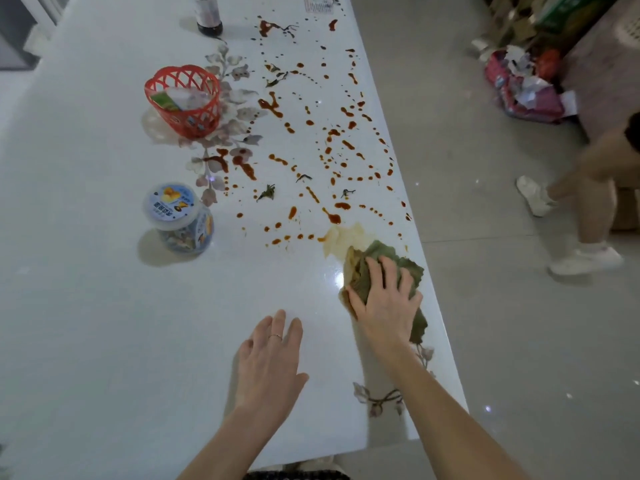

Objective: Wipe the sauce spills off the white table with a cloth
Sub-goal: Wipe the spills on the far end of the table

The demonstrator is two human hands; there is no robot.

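Pressing the cloth [381, 250] is the right hand [385, 306]; jar label [171, 203] unreadable.

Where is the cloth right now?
In the head view, the cloth lies under the right hand near the right edge of the table, just short of a pale smear; the left hand rests nearby.

No text legible, jar lid [172, 201] label with blue characters and food pictures, too blurred to read, printed slip [318, 3] at far worktop [104, 306] edge, print illegible
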